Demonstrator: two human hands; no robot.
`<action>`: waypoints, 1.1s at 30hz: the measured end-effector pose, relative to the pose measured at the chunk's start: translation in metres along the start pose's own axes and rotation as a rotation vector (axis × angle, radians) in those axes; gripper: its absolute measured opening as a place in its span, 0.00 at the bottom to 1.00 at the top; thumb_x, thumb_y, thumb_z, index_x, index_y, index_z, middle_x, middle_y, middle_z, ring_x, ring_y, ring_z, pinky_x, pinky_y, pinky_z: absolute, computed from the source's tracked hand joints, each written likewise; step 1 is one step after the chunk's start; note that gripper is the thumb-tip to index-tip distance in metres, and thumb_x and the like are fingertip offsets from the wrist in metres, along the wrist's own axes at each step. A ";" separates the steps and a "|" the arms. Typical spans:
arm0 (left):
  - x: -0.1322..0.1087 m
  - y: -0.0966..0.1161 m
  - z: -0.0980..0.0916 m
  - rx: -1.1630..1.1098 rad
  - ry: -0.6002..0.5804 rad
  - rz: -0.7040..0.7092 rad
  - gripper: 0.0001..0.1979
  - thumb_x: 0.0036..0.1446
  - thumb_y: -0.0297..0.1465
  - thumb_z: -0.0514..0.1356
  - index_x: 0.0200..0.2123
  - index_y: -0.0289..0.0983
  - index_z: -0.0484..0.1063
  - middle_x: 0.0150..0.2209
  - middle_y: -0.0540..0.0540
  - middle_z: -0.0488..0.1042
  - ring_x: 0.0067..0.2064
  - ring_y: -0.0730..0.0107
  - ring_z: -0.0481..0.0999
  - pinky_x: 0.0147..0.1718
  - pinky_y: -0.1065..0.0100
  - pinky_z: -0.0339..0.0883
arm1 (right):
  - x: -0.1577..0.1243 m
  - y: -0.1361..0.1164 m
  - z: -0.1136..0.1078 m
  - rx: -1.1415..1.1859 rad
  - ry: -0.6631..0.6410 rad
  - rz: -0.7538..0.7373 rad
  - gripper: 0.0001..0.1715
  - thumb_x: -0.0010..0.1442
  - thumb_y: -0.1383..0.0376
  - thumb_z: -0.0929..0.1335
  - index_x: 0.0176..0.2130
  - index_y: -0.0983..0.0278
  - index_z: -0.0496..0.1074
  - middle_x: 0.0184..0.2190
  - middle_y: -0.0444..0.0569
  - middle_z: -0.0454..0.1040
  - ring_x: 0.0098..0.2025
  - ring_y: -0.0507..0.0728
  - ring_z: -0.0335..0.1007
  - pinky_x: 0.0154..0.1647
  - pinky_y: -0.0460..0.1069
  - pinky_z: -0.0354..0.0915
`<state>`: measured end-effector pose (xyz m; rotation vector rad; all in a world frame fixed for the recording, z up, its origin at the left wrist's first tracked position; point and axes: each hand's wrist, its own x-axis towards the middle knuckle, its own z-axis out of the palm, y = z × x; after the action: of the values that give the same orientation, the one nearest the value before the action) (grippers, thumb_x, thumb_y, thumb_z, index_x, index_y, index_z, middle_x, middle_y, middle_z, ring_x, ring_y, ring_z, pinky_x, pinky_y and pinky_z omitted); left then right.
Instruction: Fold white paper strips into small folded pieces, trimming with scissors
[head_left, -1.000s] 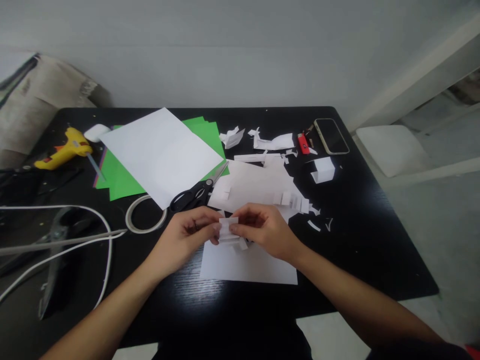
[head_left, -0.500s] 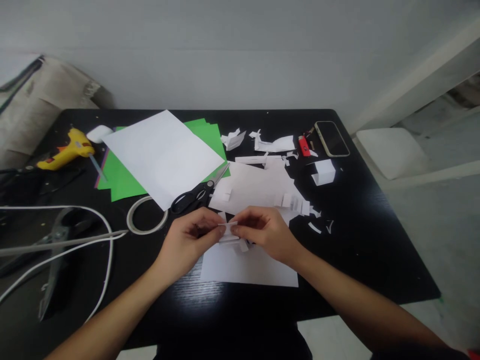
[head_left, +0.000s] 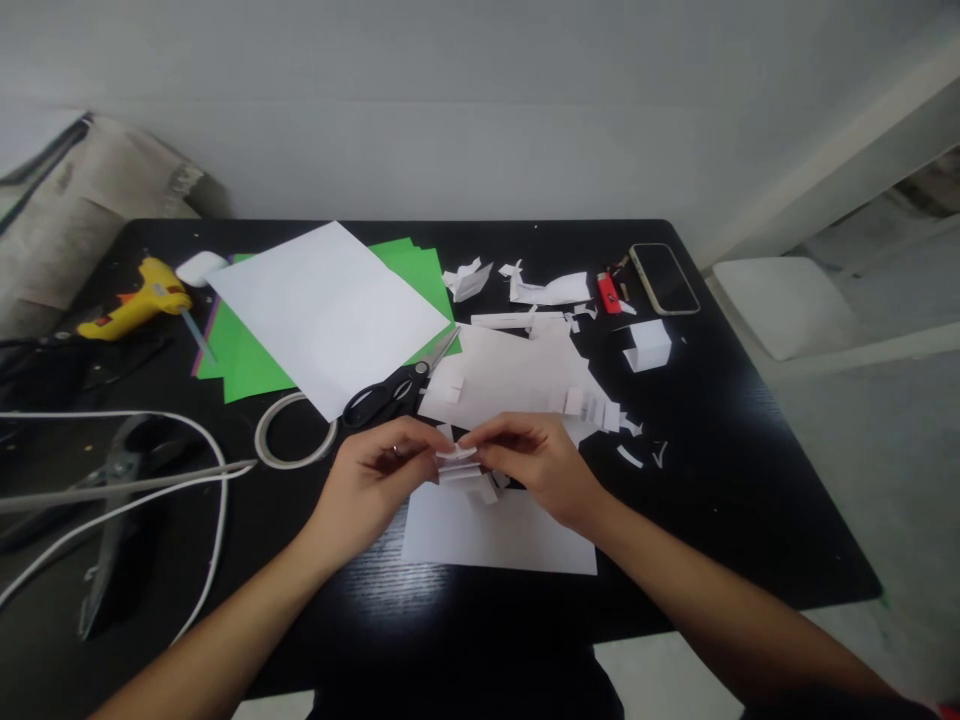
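Note:
My left hand (head_left: pixel 375 480) and my right hand (head_left: pixel 536 465) meet over the middle of the black table (head_left: pixel 750 480). Both pinch a small folded white paper piece (head_left: pixel 459 466) between fingertips, just above a white sheet (head_left: pixel 499 535) lying near the front edge. Black scissors (head_left: pixel 394 388) lie just beyond my left hand, and a tape ring (head_left: pixel 289 430) sits to their left.
A large white sheet (head_left: pixel 326 310) lies on green paper (head_left: pixel 247 365). A yellow glue gun (head_left: pixel 135 300), pliers (head_left: pixel 112 480) and a white cable (head_left: pixel 210 470) are on the left. Paper scraps (head_left: pixel 540 290), a small paper box (head_left: pixel 646 343), a red lighter (head_left: pixel 606 290) and a phone (head_left: pixel 664 277) are at back right.
The paper piece has been folded flatter and lower between my fingers; my hands stayed in nearly the same place.

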<state>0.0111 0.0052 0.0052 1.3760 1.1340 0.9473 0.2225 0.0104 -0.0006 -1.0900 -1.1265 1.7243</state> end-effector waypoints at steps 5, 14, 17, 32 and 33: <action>-0.001 0.001 0.000 -0.002 0.005 0.023 0.06 0.59 0.26 0.67 0.35 0.41 0.84 0.32 0.47 0.83 0.30 0.70 0.80 0.29 0.71 0.74 | 0.000 0.000 0.000 -0.031 -0.025 -0.059 0.04 0.55 0.66 0.78 0.35 0.59 0.85 0.32 0.46 0.84 0.35 0.55 0.79 0.39 0.51 0.76; -0.003 0.000 -0.004 -0.056 -0.070 0.058 0.09 0.62 0.25 0.62 0.35 0.41 0.83 0.32 0.45 0.81 0.32 0.66 0.80 0.29 0.67 0.75 | -0.001 0.001 -0.002 0.113 -0.087 -0.014 0.06 0.58 0.67 0.75 0.32 0.58 0.85 0.38 0.46 0.82 0.39 0.54 0.77 0.42 0.50 0.76; -0.003 0.000 -0.006 -0.008 -0.070 0.090 0.10 0.64 0.26 0.60 0.36 0.41 0.82 0.34 0.45 0.81 0.34 0.65 0.80 0.31 0.67 0.73 | -0.002 0.000 -0.003 0.103 -0.112 -0.030 0.10 0.60 0.68 0.71 0.35 0.58 0.86 0.41 0.47 0.82 0.39 0.54 0.78 0.43 0.51 0.75; -0.002 -0.006 0.001 0.240 -0.038 0.084 0.05 0.65 0.33 0.64 0.41 0.38 0.77 0.29 0.50 0.80 0.29 0.71 0.78 0.28 0.72 0.70 | -0.004 0.000 0.005 -0.049 0.082 -0.061 0.13 0.50 0.61 0.82 0.35 0.62 0.82 0.33 0.47 0.83 0.37 0.56 0.80 0.43 0.52 0.77; -0.001 -0.006 0.000 0.253 -0.057 0.069 0.06 0.66 0.34 0.64 0.39 0.38 0.78 0.29 0.50 0.80 0.29 0.71 0.78 0.28 0.72 0.70 | -0.004 0.000 0.005 -0.057 0.088 -0.064 0.13 0.50 0.61 0.82 0.34 0.62 0.82 0.33 0.47 0.83 0.37 0.56 0.80 0.43 0.51 0.77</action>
<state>0.0104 0.0040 -0.0007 1.6453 1.1997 0.8280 0.2187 0.0056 0.0013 -1.1413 -1.1499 1.5884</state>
